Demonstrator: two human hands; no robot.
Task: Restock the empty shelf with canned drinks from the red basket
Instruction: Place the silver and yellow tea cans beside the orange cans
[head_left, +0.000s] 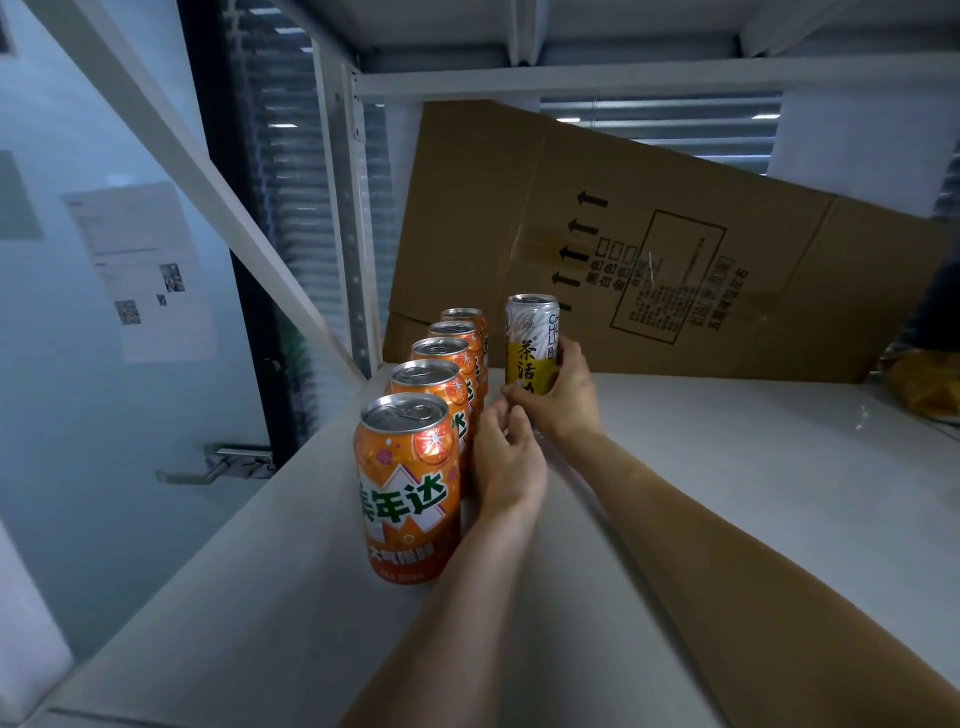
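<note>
A row of several orange soda cans (410, 483) runs from front to back along the left side of the white shelf (727, 467). Just right of the row's far end stands a taller white-and-yellow tea can (530, 338), upright on the shelf. My right hand (558, 395) is wrapped around the tea can's lower half. My left hand (506, 462) lies beside the second orange can, fingers loosely curled, holding nothing. The red basket is out of view.
A flattened cardboard box (649, 244) leans against the back of the shelf. An orange-yellow bag (919, 384) sits at the far right edge. The shelf's white upright post (353, 208) and a diagonal brace (208, 171) stand on the left. Another shelf board is overhead.
</note>
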